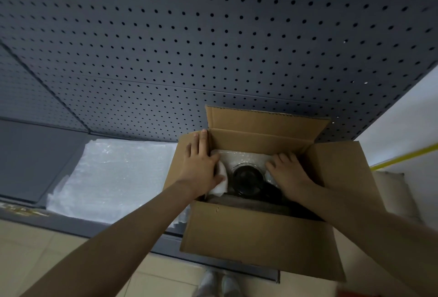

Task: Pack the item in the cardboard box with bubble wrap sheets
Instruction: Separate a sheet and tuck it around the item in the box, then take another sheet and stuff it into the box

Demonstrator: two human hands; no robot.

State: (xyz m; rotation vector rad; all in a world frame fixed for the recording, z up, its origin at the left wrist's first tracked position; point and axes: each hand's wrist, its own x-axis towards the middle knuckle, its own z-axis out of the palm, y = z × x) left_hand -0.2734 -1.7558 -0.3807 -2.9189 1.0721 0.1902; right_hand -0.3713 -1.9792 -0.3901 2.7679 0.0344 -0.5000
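An open cardboard box (pixel 260 232) stands on a dark shelf, its flaps spread outward. Inside it lies a dark round glass item (pixel 247 179), with bubble wrap (pixel 246 158) around and behind it. My left hand (pixel 203 164) lies flat across the box's left edge, fingers spread, pressing on a white fold of the wrap at the item's left side. My right hand (pixel 288 173) reaches into the box on the right, with its fingers curled down on the wrap beside the item. The item's lower part is hidden by the box's front wall.
A stack of bubble wrap sheets (pixel 113 178) lies on the shelf to the left of the box. A grey pegboard wall (pixel 213 36) rises behind. The shelf's front edge (pixel 166 242) overhangs a tiled floor, where shoes (pixel 218 282) show. A white wall is at right.
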